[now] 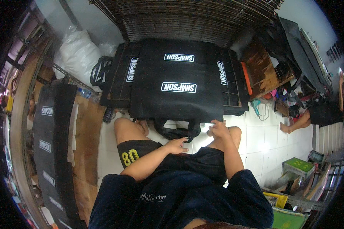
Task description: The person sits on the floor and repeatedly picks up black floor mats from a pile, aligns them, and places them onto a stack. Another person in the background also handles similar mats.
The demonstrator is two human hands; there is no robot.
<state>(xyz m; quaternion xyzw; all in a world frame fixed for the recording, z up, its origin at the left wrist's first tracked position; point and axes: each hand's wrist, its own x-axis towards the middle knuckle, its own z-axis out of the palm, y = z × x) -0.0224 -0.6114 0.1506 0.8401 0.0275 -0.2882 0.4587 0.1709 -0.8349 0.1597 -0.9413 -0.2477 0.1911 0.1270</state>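
A large black fabric panel (pixel 176 105) with white printed labels lies before me on a stack of wire racks. Black straps (pixel 194 129), looped like bag handles, hang below its front edge. My left hand (pixel 176 145) is closed at the lower end of these straps, fingertips on the dark webbing. My right hand (pixel 219 129) is near the panel's front right corner, its fingers bent together; what they hold, if anything, is too small to make out.
Wire racks (pixel 233 91) show on both sides of the panel, and more racks (pixel 187 19) rise behind. At left, printed black fabric (pixel 51 152) lies along a wooden board (pixel 86 152). Another person's leg (pixel 299 124) is at right, beyond the white tiled floor (pixel 262 137).
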